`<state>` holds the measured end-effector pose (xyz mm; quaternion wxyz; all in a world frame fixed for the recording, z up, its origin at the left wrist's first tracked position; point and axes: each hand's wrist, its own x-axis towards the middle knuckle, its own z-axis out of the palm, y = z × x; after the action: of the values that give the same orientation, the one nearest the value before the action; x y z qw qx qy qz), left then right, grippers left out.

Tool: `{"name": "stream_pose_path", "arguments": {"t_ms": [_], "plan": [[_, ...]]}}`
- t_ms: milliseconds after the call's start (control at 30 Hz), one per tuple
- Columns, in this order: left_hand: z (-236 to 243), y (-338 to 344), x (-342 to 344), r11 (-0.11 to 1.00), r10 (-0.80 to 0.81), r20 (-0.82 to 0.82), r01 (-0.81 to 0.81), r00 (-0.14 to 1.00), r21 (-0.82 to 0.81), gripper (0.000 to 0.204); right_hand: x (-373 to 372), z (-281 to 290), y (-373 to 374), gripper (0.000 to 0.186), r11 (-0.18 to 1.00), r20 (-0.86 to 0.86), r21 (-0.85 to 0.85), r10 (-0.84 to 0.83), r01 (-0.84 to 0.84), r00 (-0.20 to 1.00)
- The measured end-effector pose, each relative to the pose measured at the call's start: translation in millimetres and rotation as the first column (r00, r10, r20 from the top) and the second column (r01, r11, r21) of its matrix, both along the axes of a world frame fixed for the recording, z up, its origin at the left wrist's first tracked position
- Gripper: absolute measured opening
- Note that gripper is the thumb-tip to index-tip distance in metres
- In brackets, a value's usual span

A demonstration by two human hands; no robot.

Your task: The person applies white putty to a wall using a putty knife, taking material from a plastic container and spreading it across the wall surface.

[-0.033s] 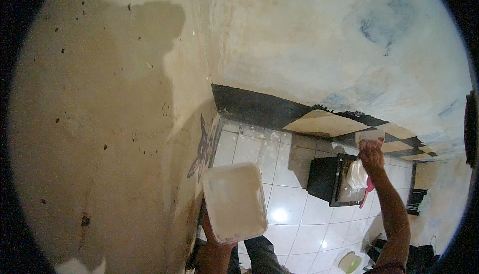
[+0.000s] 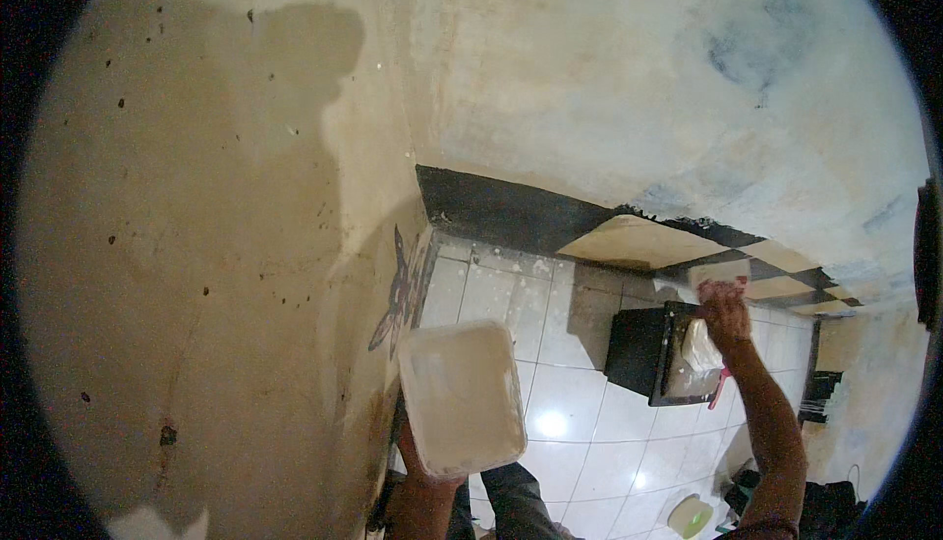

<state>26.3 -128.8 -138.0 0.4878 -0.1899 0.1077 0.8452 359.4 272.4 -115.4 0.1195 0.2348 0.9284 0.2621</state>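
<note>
My left hand (image 2: 417, 461) supports a pale rectangular plastic tub (image 2: 464, 402) from beneath its near side; most of the fingers are hidden under it. The tub's inside is whitish and smeared. On the right, my right arm reaches forward. My right hand (image 2: 725, 309) is closed on a flat, pale putty scraper (image 2: 722, 273), which lies at the black-and-cream chequered band (image 2: 678, 250) low on the wall. Whether the blade touches the wall I cannot tell. Just below this hand stands a black box-like stand (image 2: 638, 353) with a crumpled white plastic bag (image 2: 700, 346) on top.
A spotted, stained wall (image 2: 216, 245) runs close along my left, meeting the patchy far wall (image 2: 589, 78) in a corner. White floor tiles (image 2: 565, 422) carry splashes. A pink-red handle (image 2: 720, 390) shows beside the stand; a round yellowish container (image 2: 690, 515) sits lower right.
My right hand has shifted slightly left with the scraper, along the chequered band. The left hand and tub have stayed in place.
</note>
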Motion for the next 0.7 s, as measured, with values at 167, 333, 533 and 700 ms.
{"name": "stream_pose_path", "arguments": {"t_ms": [167,333,533,700], "plan": [[12,9,-7,0.999,0.007,-0.011,-0.007,1.0,-0.039,0.057,-114,2,-85,0.046,0.913,-0.313,-0.306,0.172,-0.271,0.934],[13,21,5,0.998,-0.058,-0.066,0.059,0.996,0.017,0.062,-244,-40,-72,0.045,0.847,-0.668,-0.251,0.199,-0.468,0.717],[13,27,18,0.998,-0.063,-0.051,0.064,0.997,0.022,0.063,-418,-67,-101,0.029,0.543,-0.589,-0.634,0.121,-0.55,0.799],[-1,19,29,0.998,-0.053,-0.036,0.053,0.998,0.021,0.061,-437,-101,-59,0.026,0.782,-0.427,-0.465,0.213,-0.416,0.879]]}}
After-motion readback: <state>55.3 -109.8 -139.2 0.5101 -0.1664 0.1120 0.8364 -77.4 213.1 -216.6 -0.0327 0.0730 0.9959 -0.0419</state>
